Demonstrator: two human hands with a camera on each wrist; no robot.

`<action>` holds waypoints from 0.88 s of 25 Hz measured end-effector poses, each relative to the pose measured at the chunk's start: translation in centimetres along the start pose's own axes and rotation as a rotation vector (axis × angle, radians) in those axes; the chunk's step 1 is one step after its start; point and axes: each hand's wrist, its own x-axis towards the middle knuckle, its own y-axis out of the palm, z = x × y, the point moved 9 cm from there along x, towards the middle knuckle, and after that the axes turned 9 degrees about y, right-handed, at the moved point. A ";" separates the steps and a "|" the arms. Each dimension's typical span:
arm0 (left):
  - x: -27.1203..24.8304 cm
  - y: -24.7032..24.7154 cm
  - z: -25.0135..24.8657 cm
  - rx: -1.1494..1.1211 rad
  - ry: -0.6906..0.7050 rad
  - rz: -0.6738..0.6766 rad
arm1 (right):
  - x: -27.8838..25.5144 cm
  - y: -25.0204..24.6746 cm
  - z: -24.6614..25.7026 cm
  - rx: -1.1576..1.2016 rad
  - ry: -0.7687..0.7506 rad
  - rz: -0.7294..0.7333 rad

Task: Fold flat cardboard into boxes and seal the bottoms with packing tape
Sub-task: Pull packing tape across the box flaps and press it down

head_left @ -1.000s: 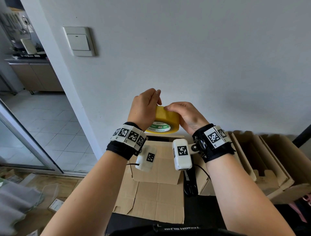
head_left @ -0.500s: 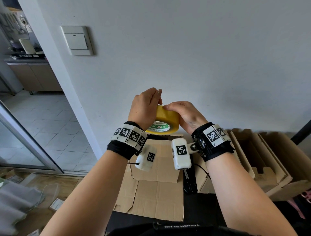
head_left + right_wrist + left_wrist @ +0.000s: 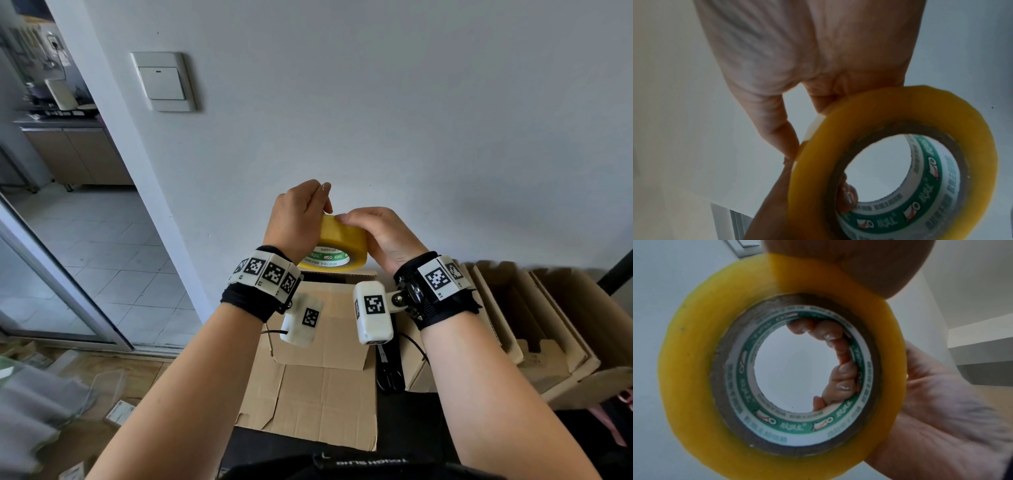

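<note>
A yellow packing tape roll (image 3: 342,236) with a green-and-white printed core is held up in front of the wall, above the cardboard. My left hand (image 3: 296,219) grips its left side. My right hand (image 3: 380,236) grips its right side, with the thumb tip on the outer band. In the left wrist view, fingers (image 3: 840,373) curl inside the core of the roll (image 3: 694,369); I cannot tell which hand they belong to. In the right wrist view, my right thumb (image 3: 785,138) touches the roll's rim (image 3: 900,104). A brown cardboard box (image 3: 318,394) with loose flaps lies below my hands.
Black scissors (image 3: 390,370) lie just right of the cardboard. Several folded cardboard boxes (image 3: 513,325) stand at the right. The white wall with a light switch (image 3: 162,82) is close ahead. A doorway to a tiled room (image 3: 68,257) opens at the left.
</note>
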 end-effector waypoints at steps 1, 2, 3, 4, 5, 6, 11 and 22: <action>-0.1 0.0 0.1 -0.003 0.000 -0.001 | 0.0 0.0 -0.1 -0.010 -0.003 0.003; -0.2 0.1 0.2 -0.005 0.001 0.000 | 0.1 0.0 -0.2 -0.017 0.000 0.001; -0.3 0.2 0.3 -0.006 0.002 0.003 | 0.1 -0.1 -0.3 -0.021 0.006 -0.001; -0.3 0.3 0.3 -0.009 0.003 0.007 | 0.1 -0.1 -0.4 -0.022 0.013 0.000; -0.4 0.3 0.3 -0.013 0.005 0.010 | 0.2 -0.1 -0.5 -0.029 0.019 -0.004; -0.4 0.4 0.4 -0.015 0.007 0.011 | 0.2 -0.2 -0.6 -0.040 0.027 -0.015; -0.5 0.8 0.4 -0.007 0.023 0.021 | 0.4 -0.3 -0.9 -0.121 0.031 -0.066; -0.5 0.0 0.0 0.398 0.080 0.016 | -0.5 -2.2 1.3 -0.248 -0.187 -0.183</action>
